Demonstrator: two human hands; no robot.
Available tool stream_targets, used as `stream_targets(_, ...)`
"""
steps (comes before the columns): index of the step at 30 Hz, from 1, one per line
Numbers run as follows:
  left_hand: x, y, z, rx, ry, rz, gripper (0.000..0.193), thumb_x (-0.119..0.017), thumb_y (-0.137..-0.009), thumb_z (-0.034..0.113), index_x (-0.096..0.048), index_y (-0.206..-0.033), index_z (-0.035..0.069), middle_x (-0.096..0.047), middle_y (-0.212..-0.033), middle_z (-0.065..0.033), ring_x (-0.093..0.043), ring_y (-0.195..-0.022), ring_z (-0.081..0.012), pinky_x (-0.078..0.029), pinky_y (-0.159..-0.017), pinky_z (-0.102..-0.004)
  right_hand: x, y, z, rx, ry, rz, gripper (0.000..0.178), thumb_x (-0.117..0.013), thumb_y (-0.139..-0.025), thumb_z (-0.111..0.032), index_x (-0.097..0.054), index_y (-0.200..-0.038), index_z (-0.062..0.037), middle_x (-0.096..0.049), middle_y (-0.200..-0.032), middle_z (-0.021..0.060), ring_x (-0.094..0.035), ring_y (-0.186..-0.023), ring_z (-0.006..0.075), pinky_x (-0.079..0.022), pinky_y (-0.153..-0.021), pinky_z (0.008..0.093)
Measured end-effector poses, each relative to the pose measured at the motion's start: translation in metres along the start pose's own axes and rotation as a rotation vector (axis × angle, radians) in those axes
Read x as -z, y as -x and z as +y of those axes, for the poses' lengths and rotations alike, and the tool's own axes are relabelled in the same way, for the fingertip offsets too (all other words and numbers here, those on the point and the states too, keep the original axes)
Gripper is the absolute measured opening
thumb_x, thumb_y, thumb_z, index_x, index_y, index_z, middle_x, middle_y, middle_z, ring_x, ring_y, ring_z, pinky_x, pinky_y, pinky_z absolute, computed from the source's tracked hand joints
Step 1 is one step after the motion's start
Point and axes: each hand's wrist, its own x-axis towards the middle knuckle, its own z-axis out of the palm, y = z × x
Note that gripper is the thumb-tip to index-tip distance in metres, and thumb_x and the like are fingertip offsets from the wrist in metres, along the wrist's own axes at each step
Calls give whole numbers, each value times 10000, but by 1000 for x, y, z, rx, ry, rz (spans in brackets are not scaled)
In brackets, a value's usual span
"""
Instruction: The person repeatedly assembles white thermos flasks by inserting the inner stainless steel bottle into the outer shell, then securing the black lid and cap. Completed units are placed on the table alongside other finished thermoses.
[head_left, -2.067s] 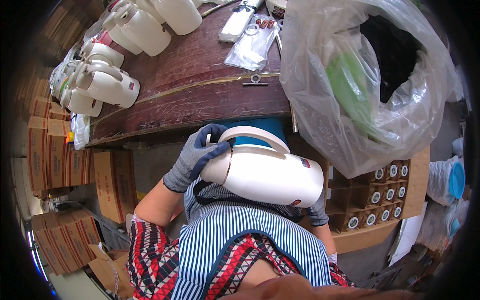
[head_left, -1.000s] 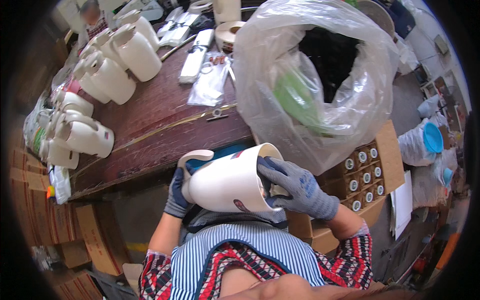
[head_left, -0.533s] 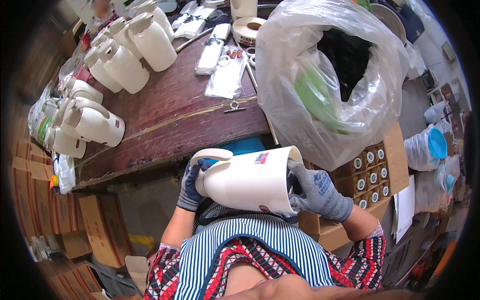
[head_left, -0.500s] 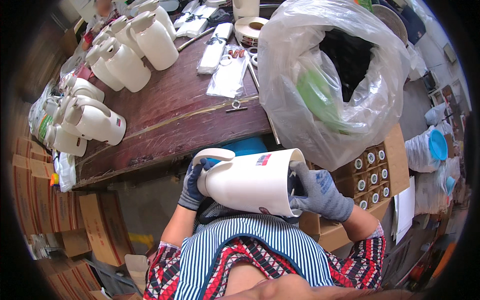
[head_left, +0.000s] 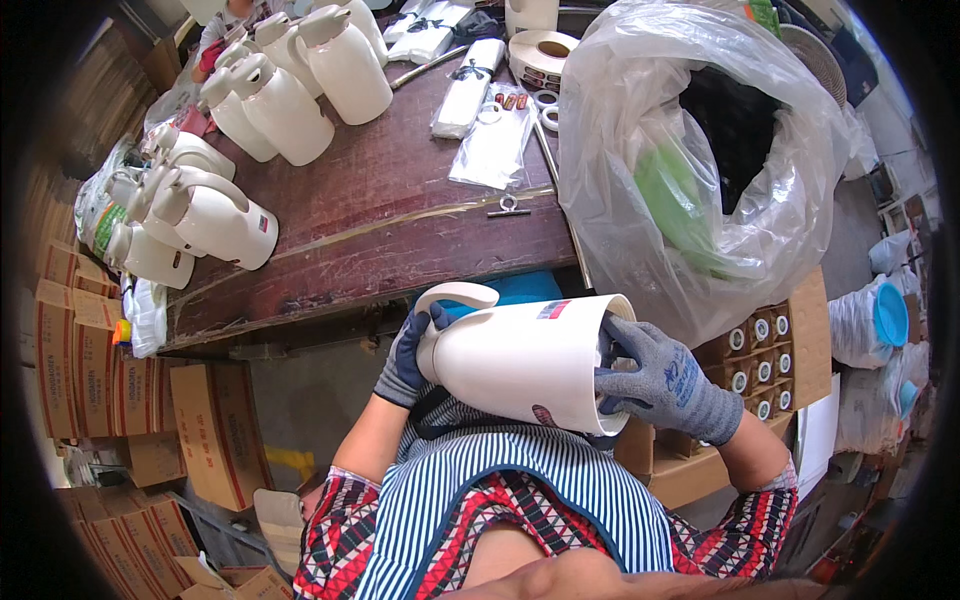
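Observation:
A white thermos jug (head_left: 515, 360) lies on its side across my lap, its open base turned to the right. Round its neck end, beside the curved handle, my gloved left hand (head_left: 411, 358) is closed. The gloved right hand (head_left: 665, 385) sits at the open base, with its fingers reaching inside the rim. What those fingers hold in there, if anything, is hidden. Right of that hand is a cardboard box (head_left: 765, 385) with dividers, where several round-topped silvery pieces stand in the cells.
Several white jugs stand or lean on the dark red table (head_left: 390, 215). A big clear plastic bag (head_left: 620, 200) bulges at its right. Flat plastic bags (head_left: 495, 145), a sticker roll (head_left: 541, 57) and a metal T-shaped piece (head_left: 509, 206) lie mid-table. Cartons (head_left: 220, 435) stand at left.
The view has shifted, so the table and bag appear farther right. The jug stays in both hands, and the right hand remains at its open base.

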Motion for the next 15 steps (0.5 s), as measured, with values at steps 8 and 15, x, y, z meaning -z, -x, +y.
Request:
stream_targets(8,23,2,0,-134,-375,-47,752,-756,-894,538,-555,-1404,23,-645,-1318,-222,-655,-1197,-352,-542,-1053,-486,-3,-9,-11,-392,-400,19,732,-849,-769,-404,-594,-1369,-71,-531,-1321,184,-582,-1185,405,-461,-1056,491)
stream_targets(15,14,26,4,-190,-335,31,324,-783,-931,217,-612,-1160,65,-670,-1003,-67,-658,-1020,-211,-531,-972,-377,-37,2,-13,-227,-433,15,737,-842,-812,-459,-599,-1380,-57,-605,-1341,194,-565,-1262,389,-428,-1099,484)
